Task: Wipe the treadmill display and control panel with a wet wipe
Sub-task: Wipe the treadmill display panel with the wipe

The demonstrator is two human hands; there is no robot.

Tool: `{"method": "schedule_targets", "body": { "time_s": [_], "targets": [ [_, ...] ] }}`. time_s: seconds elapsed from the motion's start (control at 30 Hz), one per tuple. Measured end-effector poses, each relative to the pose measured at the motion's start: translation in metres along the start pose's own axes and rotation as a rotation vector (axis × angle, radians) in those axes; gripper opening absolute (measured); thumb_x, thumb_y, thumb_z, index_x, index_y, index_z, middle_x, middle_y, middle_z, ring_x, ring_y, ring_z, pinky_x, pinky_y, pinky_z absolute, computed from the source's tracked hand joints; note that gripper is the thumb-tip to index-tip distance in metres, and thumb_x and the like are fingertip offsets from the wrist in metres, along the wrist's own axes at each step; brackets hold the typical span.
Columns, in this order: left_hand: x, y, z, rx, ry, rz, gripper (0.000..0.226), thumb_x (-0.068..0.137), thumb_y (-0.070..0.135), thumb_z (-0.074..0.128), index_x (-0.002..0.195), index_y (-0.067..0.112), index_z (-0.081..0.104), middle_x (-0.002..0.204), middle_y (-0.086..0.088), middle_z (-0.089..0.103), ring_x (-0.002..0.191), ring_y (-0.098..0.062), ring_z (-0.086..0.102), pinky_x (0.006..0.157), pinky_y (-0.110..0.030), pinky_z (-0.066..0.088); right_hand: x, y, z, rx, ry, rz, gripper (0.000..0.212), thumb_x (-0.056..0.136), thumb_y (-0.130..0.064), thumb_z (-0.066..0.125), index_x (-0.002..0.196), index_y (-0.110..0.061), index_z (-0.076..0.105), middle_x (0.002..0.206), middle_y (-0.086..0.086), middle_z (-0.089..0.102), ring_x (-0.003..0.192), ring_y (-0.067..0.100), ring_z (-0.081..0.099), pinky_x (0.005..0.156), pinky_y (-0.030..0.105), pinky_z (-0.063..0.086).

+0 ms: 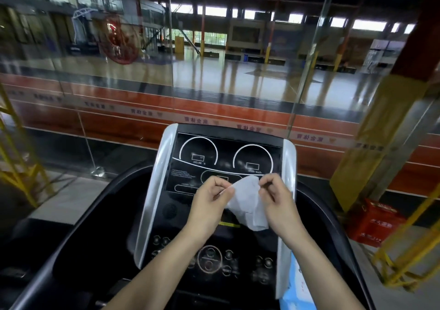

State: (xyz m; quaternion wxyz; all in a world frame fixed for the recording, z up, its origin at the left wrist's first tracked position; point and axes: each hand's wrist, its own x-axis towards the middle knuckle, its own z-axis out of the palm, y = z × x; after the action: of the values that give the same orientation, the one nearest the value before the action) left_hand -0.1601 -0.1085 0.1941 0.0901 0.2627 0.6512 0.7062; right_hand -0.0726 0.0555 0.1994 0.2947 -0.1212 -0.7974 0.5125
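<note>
Both hands up at centre frame, in front of the treadmill console. Left hand (209,202) and right hand (277,200) each pinch a top corner of the wet wipe (247,202), fingers clamped together on the sheet, which hangs between them, crumpled, long axis running down toward lower right. Wipe is not yet touching anything, held just ahead of the lower edge of the display (223,162). Display lies directly behind and above the fingers; control panel (212,259) sits below the wrists, lower centre. Hands about equally near the display. Likely step: unfolding the wipe, then press forward onto the display. Smudges visible on the glass.
</note>
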Motion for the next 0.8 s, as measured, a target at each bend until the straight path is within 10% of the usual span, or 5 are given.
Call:
{"method": "schedule_targets", "body": {
  "time_s": [0.13, 0.3, 0.6, 0.8],
  "targets": [
    [0.019, 0.003, -0.031, 0.01, -0.041, 0.034, 0.007, 0.099, 0.013, 0.068, 0.093, 0.011, 0.065, 0.079, -0.01, 0.067, 0.076, -0.016, 0.06, 0.073, -0.03, 0.048, 0.013, -0.016, 0.031, -0.046, -0.079, -0.052, 0.037, 0.104, -0.001, 0.053, 0.107, -0.036, 0.066, 0.111, -0.019, 0.069, 0.102, 0.01, 0.065, 0.088, 0.021, 0.049],
    [0.044, 0.009, -0.068, 0.12, -0.096, 0.127, 0.012, 0.101, 0.014, 0.065, 0.093, 0.022, 0.066, 0.084, 0.015, 0.067, 0.083, -0.002, 0.062, 0.076, -0.015, 0.046, 0.021, -0.025, 0.059, -0.022, -0.141, -0.032, 0.03, 0.095, -0.011, 0.073, 0.109, -0.036, 0.069, 0.113, -0.013, 0.07, 0.101, 0.024, 0.067, 0.09, 0.049, 0.054],
    [0.081, 0.004, -0.12, 0.165, -0.128, 0.164, 0.013, 0.101, 0.011, 0.064, 0.096, 0.022, 0.065, 0.094, 0.017, 0.068, 0.095, -0.002, 0.063, 0.087, -0.012, 0.043, 0.027, -0.04, 0.095, 0.003, -0.007, 0.03, 0.053, 0.092, 0.017, 0.048, 0.098, -0.026, 0.079, 0.107, -0.023, 0.076, 0.107, -0.004, 0.066, 0.088, 0.015, 0.045],
    [0.093, 0.003, -0.135, 0.204, -0.187, 0.083, 0.017, 0.095, 0.022, 0.074, 0.108, 0.03, 0.066, 0.104, 0.013, 0.07, 0.095, -0.001, 0.063, 0.082, -0.019, 0.044, 0.026, -0.037, 0.111, -0.199, -0.004, -0.027, 0.029, 0.085, -0.019, 0.085, 0.105, -0.038, 0.078, 0.098, -0.008, 0.064, 0.091, 0.004, 0.062, 0.08, 0.014, 0.045]
  ]
}}
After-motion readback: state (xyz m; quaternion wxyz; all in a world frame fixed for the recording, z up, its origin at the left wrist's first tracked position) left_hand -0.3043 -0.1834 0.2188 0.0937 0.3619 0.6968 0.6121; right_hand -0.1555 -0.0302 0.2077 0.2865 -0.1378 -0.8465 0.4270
